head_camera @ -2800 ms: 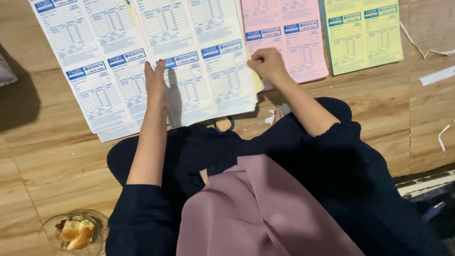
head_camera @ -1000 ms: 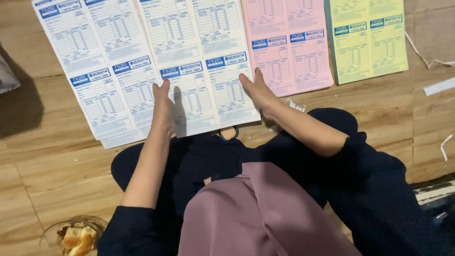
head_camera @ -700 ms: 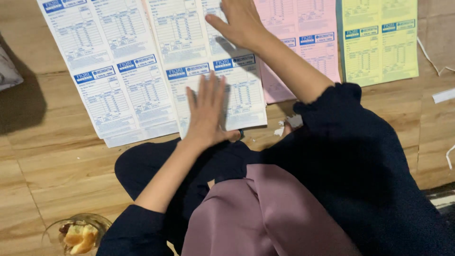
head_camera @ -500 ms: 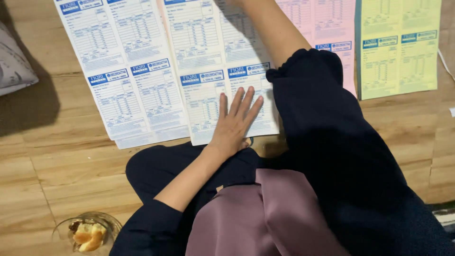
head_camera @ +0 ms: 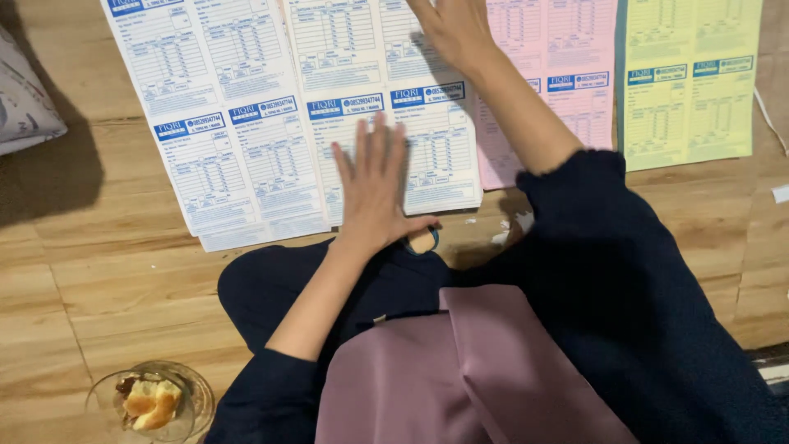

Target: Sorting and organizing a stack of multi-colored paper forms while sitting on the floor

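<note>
White forms [head_camera: 246,123] lie on the wooden floor [head_camera: 99,271], pink sheets [head_camera: 567,66] and yellow sheets [head_camera: 690,82] beside them. The left hand [head_camera: 374,185] presses flat, fingers spread, on the white forms' near edge; the right hand [head_camera: 450,29] rests open farther up.

Wooden floor [head_camera: 99,271]; white form sheets [head_camera: 246,140]; pink sheet [head_camera: 559,49]; yellow sheet [head_camera: 690,82]; glass bowl [head_camera: 185,386].

Dark navy sleeves [head_camera: 592,247], mauve scarf [head_camera: 460,370]
</note>
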